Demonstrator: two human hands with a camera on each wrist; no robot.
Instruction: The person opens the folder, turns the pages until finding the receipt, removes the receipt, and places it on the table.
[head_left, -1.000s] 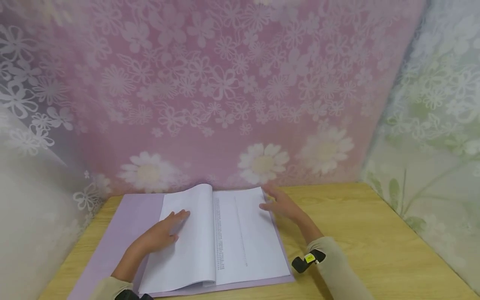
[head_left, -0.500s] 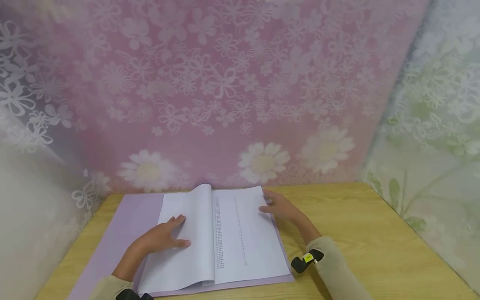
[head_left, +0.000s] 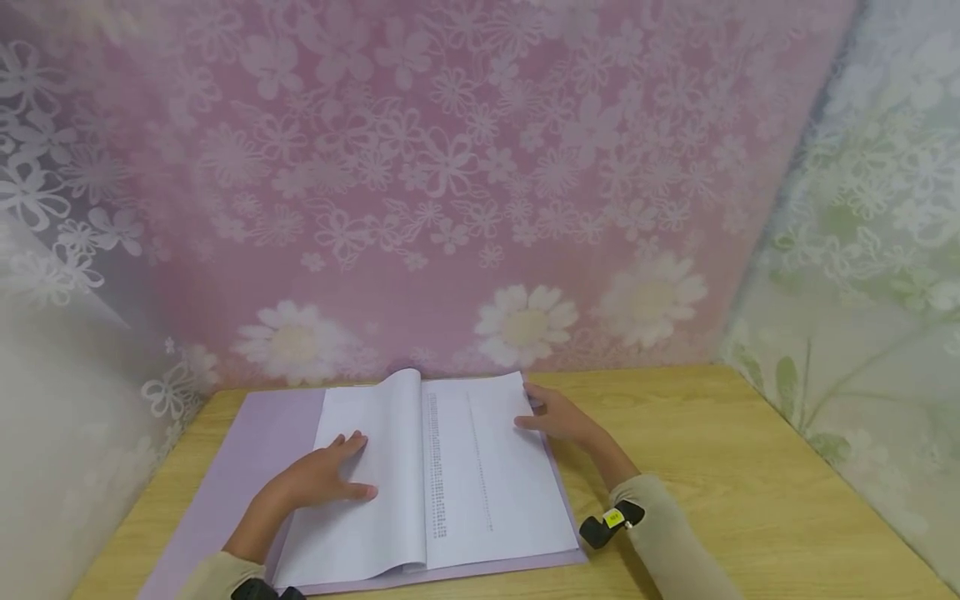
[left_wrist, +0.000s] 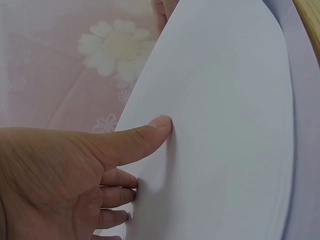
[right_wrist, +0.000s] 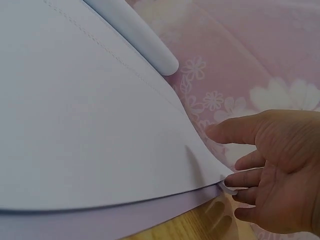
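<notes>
In the head view, the left hand (head_left: 315, 477) has spread its thumb away from its fingers since a second ago, and the thumb now points right across the left page (head_left: 375, 533) of the book (head_left: 502, 475). The right hand (head_left: 566, 417) stays almost where it was, at the far right corner of the right-hand page. The book lies spread on the bench (head_left: 720, 475), its purple cover (head_left: 262, 442) showing beyond the left page. Both forearms reach in from the near edge, palms turned inward.

In the left wrist view, the left grip is apart, thumb and fingertips against the white paper, nothing pinched.

In the right wrist view, the right grip is apart too: the thumb is held clear above the fingers, whose tips meet the page corner.
</notes>
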